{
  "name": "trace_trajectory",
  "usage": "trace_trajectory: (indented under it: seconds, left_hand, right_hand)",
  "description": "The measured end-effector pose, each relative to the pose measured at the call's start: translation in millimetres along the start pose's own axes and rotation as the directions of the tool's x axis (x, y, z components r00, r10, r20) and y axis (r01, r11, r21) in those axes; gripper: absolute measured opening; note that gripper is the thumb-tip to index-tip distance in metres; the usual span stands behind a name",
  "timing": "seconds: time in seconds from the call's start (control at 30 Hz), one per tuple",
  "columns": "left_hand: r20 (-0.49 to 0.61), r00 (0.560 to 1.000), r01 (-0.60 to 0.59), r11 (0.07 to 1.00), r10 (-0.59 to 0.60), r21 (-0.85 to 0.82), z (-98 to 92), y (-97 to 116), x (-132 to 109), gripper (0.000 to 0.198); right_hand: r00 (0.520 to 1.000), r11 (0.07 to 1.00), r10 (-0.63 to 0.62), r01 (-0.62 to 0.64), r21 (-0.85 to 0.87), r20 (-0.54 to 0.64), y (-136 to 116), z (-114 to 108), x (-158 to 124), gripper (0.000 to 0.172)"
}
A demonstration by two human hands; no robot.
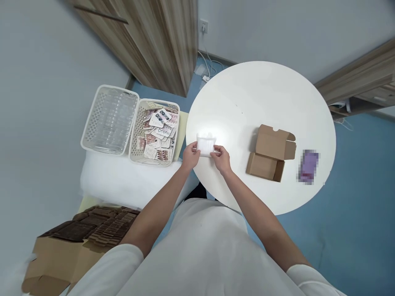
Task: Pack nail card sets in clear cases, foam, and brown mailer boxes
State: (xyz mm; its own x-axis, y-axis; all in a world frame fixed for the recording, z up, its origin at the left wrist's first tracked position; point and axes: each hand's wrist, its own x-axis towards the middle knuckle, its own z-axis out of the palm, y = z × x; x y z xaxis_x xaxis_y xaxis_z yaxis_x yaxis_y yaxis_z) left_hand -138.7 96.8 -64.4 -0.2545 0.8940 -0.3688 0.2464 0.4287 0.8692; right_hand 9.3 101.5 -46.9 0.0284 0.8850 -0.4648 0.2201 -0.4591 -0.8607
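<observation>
Between my two hands is a small white wrapped packet (206,146), at the near left edge of the round white table (262,90). My left hand (191,156) pinches its left side, thumb in front and fingers behind. On the right side my right hand (221,158) grips it the same way. What lies inside the white wrapping cannot be made out. To the right of my hands an open brown cardboard box (271,142) stands on the table, its lid folded back and its inside bare.
Left of the table, a white basket (132,158) holds cards of press-on nails (160,131); another basket (89,139) holds clear plastic trays (111,119). A white roll (108,176) lies below them, and flattened cardboard boxes (101,226) lower left. A blurred purple item (308,166) lies far right.
</observation>
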Motion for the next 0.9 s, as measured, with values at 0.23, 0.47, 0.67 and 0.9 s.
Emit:
trace_trajectory:
  seconds: [0.23,0.47,0.67,0.9]
  left_hand:
    - [0.025,0.996,-0.083,0.992,0.086,-0.092,43.8,34,-43,0.044]
    - [0.179,0.949,-0.263,0.965,0.258,0.007,126.0,76,-84,0.044]
    - [0.415,0.874,-0.364,0.906,0.252,0.218,180.2,87,-102,0.053]
    - [0.533,0.83,-0.489,0.674,0.164,0.554,200.0,87,-109,0.037]
  right_hand:
    - [0.995,0.997,-0.078,0.077,-0.016,-0.067,-2,-64,-30,0.033]
    - [0.961,0.979,-0.189,0.167,-0.12,-0.201,14,-167,-63,0.036]
    - [0.967,0.904,-0.201,0.122,-0.41,-0.154,41,-224,-63,0.032]
    - [0.99,0.773,-0.122,0.139,-0.619,0.069,62,-227,-48,0.046]
